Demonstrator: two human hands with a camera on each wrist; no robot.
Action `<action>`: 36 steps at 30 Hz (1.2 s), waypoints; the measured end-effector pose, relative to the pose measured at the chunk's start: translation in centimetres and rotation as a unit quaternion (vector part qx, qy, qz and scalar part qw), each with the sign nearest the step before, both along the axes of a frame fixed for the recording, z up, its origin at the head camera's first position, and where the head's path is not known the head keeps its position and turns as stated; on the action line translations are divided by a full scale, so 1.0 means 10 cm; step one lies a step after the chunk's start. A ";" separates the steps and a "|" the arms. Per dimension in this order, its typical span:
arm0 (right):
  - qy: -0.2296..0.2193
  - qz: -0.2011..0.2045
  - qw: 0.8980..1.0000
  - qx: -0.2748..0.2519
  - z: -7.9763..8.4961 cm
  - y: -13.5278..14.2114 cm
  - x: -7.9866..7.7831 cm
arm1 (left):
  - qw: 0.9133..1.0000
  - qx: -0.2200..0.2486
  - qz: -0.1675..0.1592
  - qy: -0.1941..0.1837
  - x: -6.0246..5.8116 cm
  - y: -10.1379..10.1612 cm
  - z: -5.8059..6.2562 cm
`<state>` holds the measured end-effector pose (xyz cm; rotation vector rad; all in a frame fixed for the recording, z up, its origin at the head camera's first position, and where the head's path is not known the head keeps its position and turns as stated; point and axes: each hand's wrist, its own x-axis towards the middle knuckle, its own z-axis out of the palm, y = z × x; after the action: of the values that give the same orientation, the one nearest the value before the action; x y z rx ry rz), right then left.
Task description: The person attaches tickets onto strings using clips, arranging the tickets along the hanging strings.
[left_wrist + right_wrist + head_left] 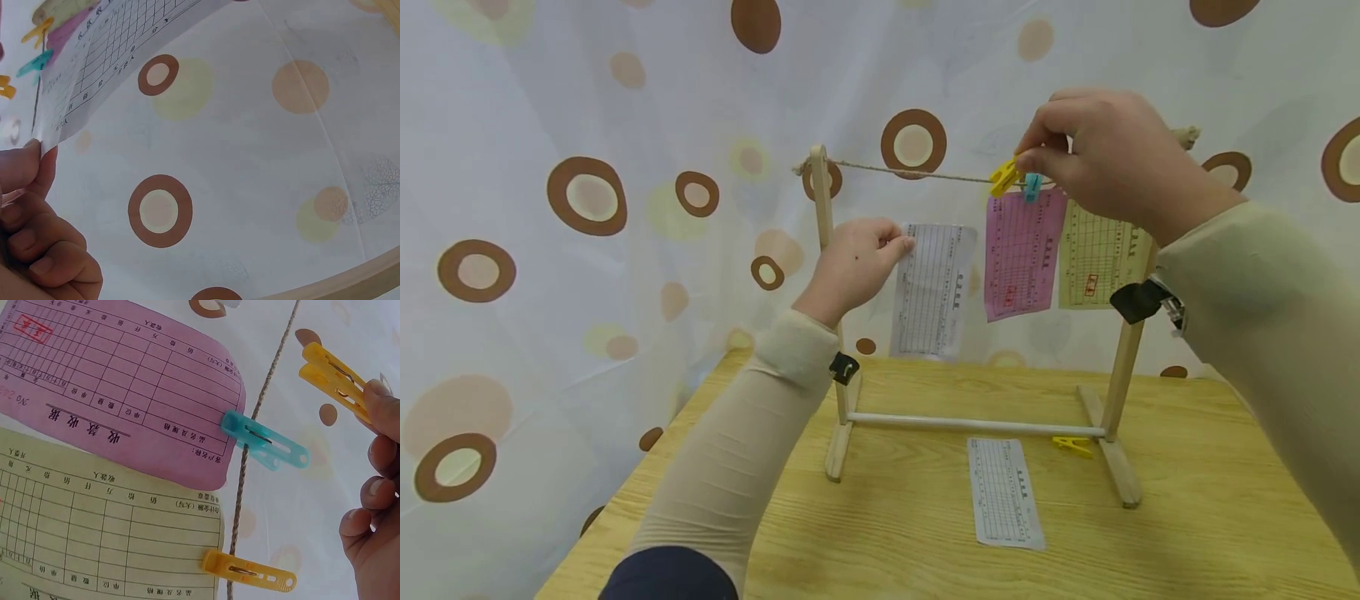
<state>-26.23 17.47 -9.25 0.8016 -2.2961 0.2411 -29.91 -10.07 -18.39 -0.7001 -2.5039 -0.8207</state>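
My left hand [859, 265] pinches a white receipt slip [931, 292] by its upper left corner, holding it below the rope [917, 172]. Between thumb and fingers of my right hand [1101, 154] is a yellow clothespin [334, 378], held near the rope. A pink receipt [119, 394] hangs from the rope by a blue clothespin [262, 439]. Beside it a pale yellow receipt [112, 531] hangs from another yellow clothespin [250, 570]; in the head view my right hand hides that pin.
The rope runs between two posts of a wooden rack [1126, 367] standing on the wood-grain table [895, 517]. Another white slip [1006, 493] lies on the table in front of the rack's white crossbar [977, 424]. A yellow clothespin [1072, 446] lies by the right foot. A dotted curtain [647, 100] hangs behind.
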 end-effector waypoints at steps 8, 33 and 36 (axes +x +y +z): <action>-0.023 -0.006 1.000 -0.003 0.07 -0.14 -0.12 | 1.000 0.011 0.007 -0.007 -0.09 -0.01 0.09; -0.074 -0.035 0.996 0.025 0.27 -0.41 -0.41 | 0.999 0.009 0.034 -0.020 -0.28 0.08 0.31; -0.076 -0.041 0.996 0.032 0.26 -0.43 -0.43 | 0.999 0.004 0.040 -0.022 -0.28 0.10 0.32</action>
<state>-30.49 13.20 -6.60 0.7414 -2.4846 0.1998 -32.75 -9.09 -15.19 -0.5813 -2.5482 -0.8254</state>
